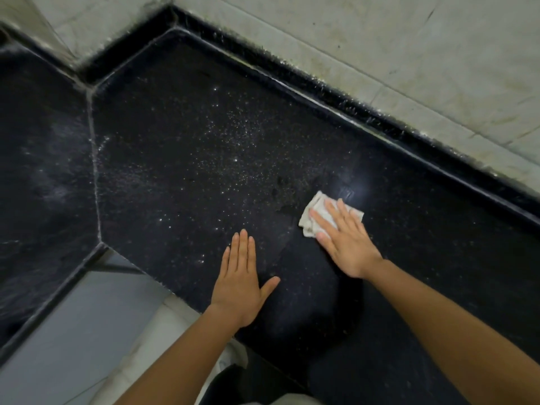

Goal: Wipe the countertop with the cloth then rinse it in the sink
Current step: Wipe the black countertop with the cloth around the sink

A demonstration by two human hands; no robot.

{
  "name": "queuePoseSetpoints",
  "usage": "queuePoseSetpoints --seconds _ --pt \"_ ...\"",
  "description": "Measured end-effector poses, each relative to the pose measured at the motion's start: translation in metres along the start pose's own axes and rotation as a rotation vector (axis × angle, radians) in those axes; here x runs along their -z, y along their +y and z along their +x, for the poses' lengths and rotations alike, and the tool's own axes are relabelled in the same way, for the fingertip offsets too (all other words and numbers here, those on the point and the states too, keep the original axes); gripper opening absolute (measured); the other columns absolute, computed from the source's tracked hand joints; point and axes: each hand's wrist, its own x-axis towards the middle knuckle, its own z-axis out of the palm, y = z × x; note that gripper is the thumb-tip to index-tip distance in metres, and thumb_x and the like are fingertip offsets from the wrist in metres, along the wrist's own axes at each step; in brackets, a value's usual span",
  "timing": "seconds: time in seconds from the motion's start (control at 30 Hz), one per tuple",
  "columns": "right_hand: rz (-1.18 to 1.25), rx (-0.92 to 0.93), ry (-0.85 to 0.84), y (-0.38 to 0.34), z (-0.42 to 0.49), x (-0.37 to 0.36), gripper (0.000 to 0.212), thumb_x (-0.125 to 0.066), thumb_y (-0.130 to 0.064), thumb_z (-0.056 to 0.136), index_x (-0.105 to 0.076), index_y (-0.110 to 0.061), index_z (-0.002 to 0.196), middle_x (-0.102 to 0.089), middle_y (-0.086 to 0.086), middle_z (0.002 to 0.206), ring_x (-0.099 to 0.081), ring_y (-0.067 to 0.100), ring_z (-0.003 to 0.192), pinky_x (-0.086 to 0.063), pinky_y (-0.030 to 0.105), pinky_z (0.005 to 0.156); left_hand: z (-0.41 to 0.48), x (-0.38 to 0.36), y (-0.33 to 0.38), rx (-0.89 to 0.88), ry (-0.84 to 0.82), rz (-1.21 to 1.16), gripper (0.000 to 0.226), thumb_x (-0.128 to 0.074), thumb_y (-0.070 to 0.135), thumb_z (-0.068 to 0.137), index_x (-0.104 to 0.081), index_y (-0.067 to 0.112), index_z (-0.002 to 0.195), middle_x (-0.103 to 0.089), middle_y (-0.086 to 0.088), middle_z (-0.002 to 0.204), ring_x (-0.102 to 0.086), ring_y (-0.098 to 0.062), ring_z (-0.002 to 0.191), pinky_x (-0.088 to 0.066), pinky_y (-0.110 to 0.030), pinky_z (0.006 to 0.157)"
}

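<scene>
Head view shows the right hand lying flat, fingers straight, on the folded cloth just right of centre in the frame. It presses the cloth against the black countertop; the flat palm likely spreads pressure so the whole pad rubs the stone. The left hand, fingers straight and together with the thumb out, rests flat on the counter at lower centre, probably bracing the person's lean. Pale specks scatter across the middle, up and left of the cloth, apparently unwiped. A tiled wall fills the upper right. No sink is visible, so rinsing looks some way off
</scene>
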Motion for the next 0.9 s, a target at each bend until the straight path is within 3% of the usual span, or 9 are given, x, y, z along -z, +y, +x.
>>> queuePoseSetpoints --seconds 0.13,0.4,0.43,0.53,0.67,0.77,0.9 --pt "0.046 -0.165 0.042 0.020 0.059 0.024 0.053 -0.014 -0.050 0.102 -0.001 -0.041 0.152 0.015 -0.002 0.162 0.022 0.020 0.146 0.012 0.038 0.116 0.001 0.004 0.001 0.003 -0.037 0.019 0.092 0.013 0.070 0.077 0.036 0.003 0.136 0.044 -0.013 0.144 0.038 -0.025 0.134 0.022 -0.036 0.109" --pt "0.175 -0.353 0.095 -0.003 0.114 0.036 0.057 -0.008 -0.053 0.101 0.005 -0.037 0.153 0.019 0.004 0.161 0.026 0.026 0.145 0.016 0.041 0.117 0.000 0.003 0.002 0.008 -0.009 0.048 0.089 0.000 0.068 0.085 0.032 0.003 0.138 0.043 -0.012 0.143 0.035 -0.026 0.136 0.022 -0.037 0.111" --pt "0.174 -0.335 0.091 -0.007 0.111 0.034 0.057 -0.008 -0.053 0.101 0.005 -0.036 0.153 0.019 0.004 0.161 0.026 0.026 0.145 0.016 0.041 0.117 0.000 0.001 0.001 0.005 0.030 0.039 0.089 -0.002 0.068 0.088 0.026 0.003 0.142 0.036 -0.014 0.147 0.027 -0.027 0.139 0.019 -0.038 0.114" --pt "0.153 -0.223 0.067 -0.026 0.090 0.025 0.055 -0.010 -0.051 0.101 0.004 -0.037 0.153 0.019 0.003 0.161 0.026 0.026 0.144 0.017 0.039 0.114 -0.002 -0.002 -0.002 0.007 0.034 0.024 0.090 -0.017 0.068 0.092 -0.015 -0.002 0.148 -0.011 -0.019 0.156 -0.014 -0.031 0.144 -0.006 -0.041 0.114" --pt "0.088 0.002 -0.008 -0.052 0.050 0.004 0.054 -0.006 -0.054 0.098 0.015 -0.043 0.146 0.028 -0.001 0.157 0.034 0.022 0.141 0.016 0.042 0.118 0.003 0.009 -0.002 -0.015 0.082 -0.015 0.075 -0.016 0.057 0.096 -0.043 -0.001 0.136 -0.043 -0.018 0.142 -0.039 -0.030 0.134 -0.009 -0.043 0.114" --pt "0.003 0.185 -0.048 -0.052 0.031 -0.007 0.053 -0.003 -0.055 0.097 0.014 -0.046 0.146 0.028 -0.005 0.156 0.036 0.018 0.140 0.017 0.038 0.117 0.023 0.027 -0.014 -0.039 0.224 -0.048 0.061 -0.020 0.047 0.097 -0.050 0.004 0.128 -0.049 -0.012 0.132 -0.042 -0.026 0.128 -0.007 -0.043 0.116" --pt "-0.030 0.222 -0.013 -0.047 0.029 -0.009 0.052 -0.013 -0.055 0.101 0.004 -0.048 0.149 0.021 -0.009 0.158 0.032 0.013 0.142 0.019 0.033 0.116 0.072 0.060 -0.042 -0.032 0.328 -0.032 0.062 -0.025 0.043 0.096 -0.032 0.000 0.141 -0.037 -0.017 0.141 -0.029 -0.029 0.135 -0.006 -0.043 0.117"
